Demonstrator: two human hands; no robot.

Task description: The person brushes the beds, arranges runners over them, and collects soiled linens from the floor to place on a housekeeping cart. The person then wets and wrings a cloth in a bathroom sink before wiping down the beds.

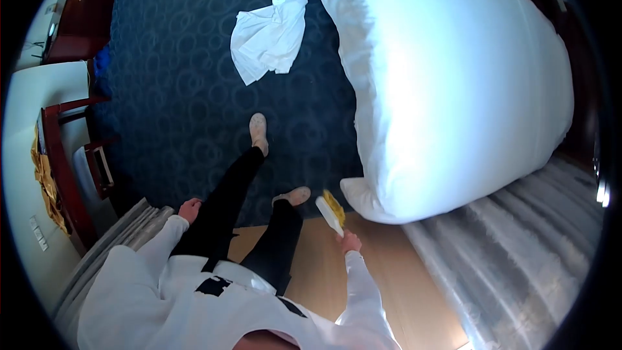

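Note:
My right hand (350,242) is closed around the handle of a brush with a white body (329,215) and yellow bristles (334,207). The brush points away from me, just left of the near corner of a big white duvet (453,104) on the bed. At my left side hangs my left hand (190,210), its fingers loosely curled, with nothing visible in it. It is beside my dark trouser leg, near a grey curtain.
A crumpled white cloth (275,32) lies on the dark blue patterned carpet (175,91) ahead. Grey curtains (512,246) hang at the right, with another grey curtain (129,227) at the left. A dark red wooden chair (97,165) stands left by the wall. Pale wooden flooring (382,272) is below me.

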